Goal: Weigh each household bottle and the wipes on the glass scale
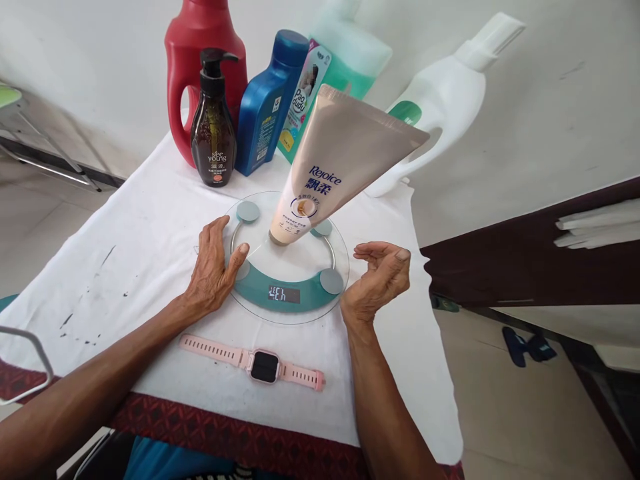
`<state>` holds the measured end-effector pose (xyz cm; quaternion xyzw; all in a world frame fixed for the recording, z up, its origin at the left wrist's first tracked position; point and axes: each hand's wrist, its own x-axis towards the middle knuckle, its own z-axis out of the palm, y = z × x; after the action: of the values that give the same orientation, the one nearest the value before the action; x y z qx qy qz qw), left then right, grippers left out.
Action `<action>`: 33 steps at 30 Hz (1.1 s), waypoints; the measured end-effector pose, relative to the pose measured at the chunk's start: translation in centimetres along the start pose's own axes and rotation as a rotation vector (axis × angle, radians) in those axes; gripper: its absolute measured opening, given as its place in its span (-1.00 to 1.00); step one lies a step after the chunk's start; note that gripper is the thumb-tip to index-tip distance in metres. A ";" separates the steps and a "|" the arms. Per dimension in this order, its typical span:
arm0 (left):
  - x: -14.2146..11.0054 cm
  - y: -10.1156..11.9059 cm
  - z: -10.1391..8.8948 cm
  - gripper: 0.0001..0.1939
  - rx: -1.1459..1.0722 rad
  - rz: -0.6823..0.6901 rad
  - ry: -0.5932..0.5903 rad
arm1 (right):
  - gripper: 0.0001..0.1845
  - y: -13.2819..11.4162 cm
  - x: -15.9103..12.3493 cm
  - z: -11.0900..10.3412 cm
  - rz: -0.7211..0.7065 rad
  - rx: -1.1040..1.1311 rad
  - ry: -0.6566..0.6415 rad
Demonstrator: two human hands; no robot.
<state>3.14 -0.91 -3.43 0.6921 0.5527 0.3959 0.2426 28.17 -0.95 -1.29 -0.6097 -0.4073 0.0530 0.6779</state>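
Note:
A round glass scale with a teal band and a lit digital display lies on the white cloth. On its glass a beige Rejoice tube stands upright on its cap, wide sealed end up. My left hand rests at the scale's left edge, thumb and fingers apart, holding nothing. To the right of the scale, my right hand is raised on its side, fingers curved and apart from the thumb, with nothing in it. Neither hand touches the tube. A pink smartwatch lies flat between my forearms, in front of the scale.
Behind the scale stand a brown pump bottle, a red jug, a blue bottle, a green Paododu-type carton, a bottle of green liquid and a white jug. Dark slippers lie on the floor at right.

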 end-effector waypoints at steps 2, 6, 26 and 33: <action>0.0 0.0 0.0 -0.33 -0.005 -0.003 -0.002 | -0.46 0.1 -0.1 0.0 0.006 0.004 -0.021; 0.0 0.0 0.0 -0.34 -0.016 -0.005 0.001 | -0.48 0.0 -0.5 0.1 -0.003 -0.032 -0.070; -0.1 0.1 0.2 -0.33 -0.052 -0.082 0.077 | -0.56 -6.3 -0.3 5.6 0.137 0.008 -0.620; -0.7 -0.2 0.9 -0.36 -0.095 -0.108 0.087 | -0.44 -3.8 6.5 5.7 0.140 0.066 -0.294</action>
<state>3.73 -1.44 -4.33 0.6310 0.5799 0.4377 0.2721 27.35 6.31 4.78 -0.5998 -0.4566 0.2019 0.6253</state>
